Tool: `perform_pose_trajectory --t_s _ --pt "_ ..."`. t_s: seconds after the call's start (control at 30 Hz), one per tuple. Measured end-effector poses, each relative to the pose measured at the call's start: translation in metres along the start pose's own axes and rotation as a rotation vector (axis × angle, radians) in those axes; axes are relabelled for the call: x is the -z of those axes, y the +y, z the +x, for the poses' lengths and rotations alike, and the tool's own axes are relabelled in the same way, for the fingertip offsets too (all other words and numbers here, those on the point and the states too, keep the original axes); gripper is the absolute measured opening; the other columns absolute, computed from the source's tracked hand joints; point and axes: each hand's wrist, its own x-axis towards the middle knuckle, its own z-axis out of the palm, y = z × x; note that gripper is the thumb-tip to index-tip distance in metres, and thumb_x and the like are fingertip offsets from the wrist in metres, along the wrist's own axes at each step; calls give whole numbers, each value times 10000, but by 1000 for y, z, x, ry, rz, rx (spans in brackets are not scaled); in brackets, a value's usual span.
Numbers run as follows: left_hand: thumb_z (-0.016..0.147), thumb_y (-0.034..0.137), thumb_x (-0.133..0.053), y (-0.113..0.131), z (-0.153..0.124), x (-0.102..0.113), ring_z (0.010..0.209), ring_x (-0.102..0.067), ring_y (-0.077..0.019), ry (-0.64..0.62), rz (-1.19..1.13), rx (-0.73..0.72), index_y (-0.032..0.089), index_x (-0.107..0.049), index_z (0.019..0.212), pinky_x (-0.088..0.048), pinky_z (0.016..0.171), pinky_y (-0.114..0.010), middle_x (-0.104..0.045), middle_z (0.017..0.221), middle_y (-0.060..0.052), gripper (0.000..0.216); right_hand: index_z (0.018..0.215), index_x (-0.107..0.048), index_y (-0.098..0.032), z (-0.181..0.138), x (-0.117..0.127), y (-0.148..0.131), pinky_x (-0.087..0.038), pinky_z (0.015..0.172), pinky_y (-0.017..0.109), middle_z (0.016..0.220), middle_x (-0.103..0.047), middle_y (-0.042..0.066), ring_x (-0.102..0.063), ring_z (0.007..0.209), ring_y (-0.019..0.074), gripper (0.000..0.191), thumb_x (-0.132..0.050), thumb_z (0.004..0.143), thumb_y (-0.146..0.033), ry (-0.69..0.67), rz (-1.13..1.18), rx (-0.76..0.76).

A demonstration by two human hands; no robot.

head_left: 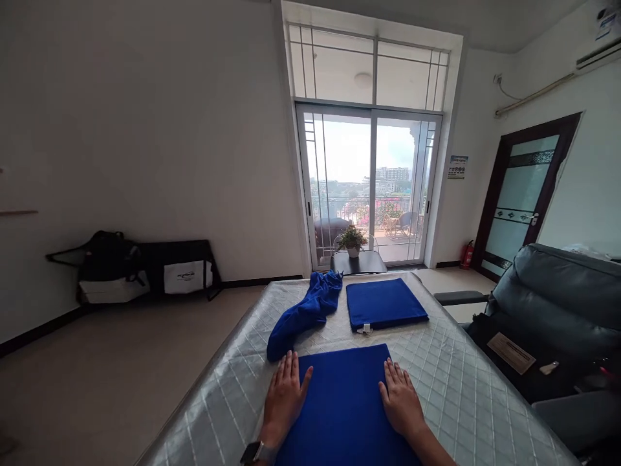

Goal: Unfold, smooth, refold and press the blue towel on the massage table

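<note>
A blue cloth lies flat in front of me, its near end cut off by the bottom of the view. My left hand rests along its left edge, fingers stretched out and thumb on the fabric. On the opposite edge, my right hand lies flat with fingers extended. Neither hand grips anything. Beyond the right hand is a neatly folded blue cloth with a white tag at its near edge. Just past my left fingertips sits a crumpled blue cloth.
A quilted silvery cover spreads over the table. Behind it stands a chair with a potted plant. A dark armchair is close on the right, holding several items. Bags lean by the left wall.
</note>
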Motion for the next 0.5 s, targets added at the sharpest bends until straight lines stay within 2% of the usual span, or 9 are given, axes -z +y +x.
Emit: perform_pose_trajectory --t_s 0.07,0.13,0.27,0.33,0.4,0.5 --pt "986 659 -193 24 -2 4 1438 -441 -300 -71 -24 -67 89 -461 1489 -391 1172 -457 -494 1539 -177 806 1585 -275 -128 0 -1 0 -119 1252 427 1644 -219 46 -169 1533 225 654 -241 996 -410 4 19 -2" --pt "1000 628 -218 61 -6 6 1449 -428 -281 -161 -74 -163 144 -448 1505 -400 1173 -466 -479 1557 -140 735 1582 -282 -128 1 -2 0 -114 1253 428 1643 -218 49 -171 1533 227 654 -243 994 -411 3 37 -11" --pt "1024 550 -241 147 -20 0 1512 -302 -267 -279 -217 -384 188 -273 1580 -365 1204 -500 -352 1631 -107 663 1581 -279 -125 1 -2 1 -112 1252 432 1644 -206 53 -164 1534 236 648 -262 984 -378 -9 60 -7" --pt "1033 510 -239 179 -27 -7 1523 -268 -274 -296 -278 -430 206 -186 1596 -350 1211 -527 -298 1649 -102 642 1581 -282 -139 0 -1 3 -109 1253 434 1647 -181 42 -148 1537 241 645 -290 964 -328 -20 60 18" --pt "1037 495 -232 196 -33 -14 1518 -276 -284 -306 -307 -423 218 -168 1595 -348 1210 -544 -299 1645 -108 627 1580 -287 -155 -1 -1 4 -106 1254 432 1651 -156 30 -135 1540 245 651 -314 945 -296 -31 59 42" --pt "1035 507 -237 193 -38 -21 1508 -301 -288 -318 -306 -402 226 -202 1587 -348 1209 -548 -331 1630 -111 620 1579 -288 -145 -1 -1 3 -108 1253 438 1653 -144 37 -136 1540 248 640 -290 961 -312 -28 64 47"
